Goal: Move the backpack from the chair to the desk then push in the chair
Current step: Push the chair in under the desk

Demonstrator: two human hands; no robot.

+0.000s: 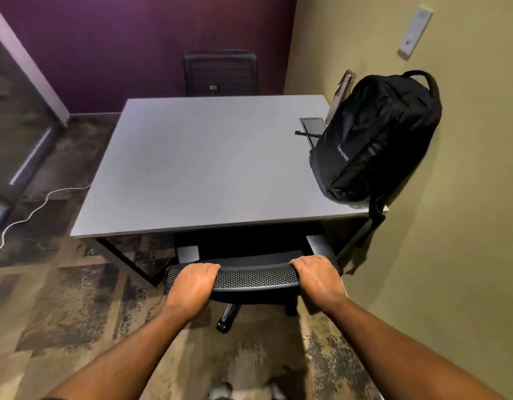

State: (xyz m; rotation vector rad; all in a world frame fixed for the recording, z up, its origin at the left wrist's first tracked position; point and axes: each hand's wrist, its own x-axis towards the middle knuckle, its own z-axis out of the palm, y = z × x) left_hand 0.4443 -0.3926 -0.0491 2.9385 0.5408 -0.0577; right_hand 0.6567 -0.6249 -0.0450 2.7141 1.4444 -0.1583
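Both hands clamped on the top rail of the mesh-backed chair (pixel 253 280) at lower centre of the frame. Left hand (pixel 193 287) at the rail's left end, fingers (pixel 212 268) pressed together and curled over the far edge. Right hand (pixel 317 277) at the rail's right end, fingers (pixel 307 261) likewise close together and hooked over the top. Seat tucked beneath the near edge of the tabletop (pixel 197 163), only the backrest, one caster leg and part of the base visible on the near side.

Black backpack (pixel 375 137) stood upright at the right edge of the tabletop, leaned against the tan wall (pixel 466 197) at right of frame, its base near the front right corner and one strap (pixel 375 215) dangling past the edge. Metal bottle (pixel 340 92) upright just behind the backpack, partly hidden. Grey recessed panel (pixel 311 125) in the tabletop, beside the backpack's left side. Rest of the surface bare out to the left and far edges.

Second dark chair (pixel 220 72) beyond the far edge, against the purple wall (pixel 134 47). Open patterned carpet (pixel 61 298) at left and lower left, crossed by a white cable (pixel 32 210) running toward the left border.
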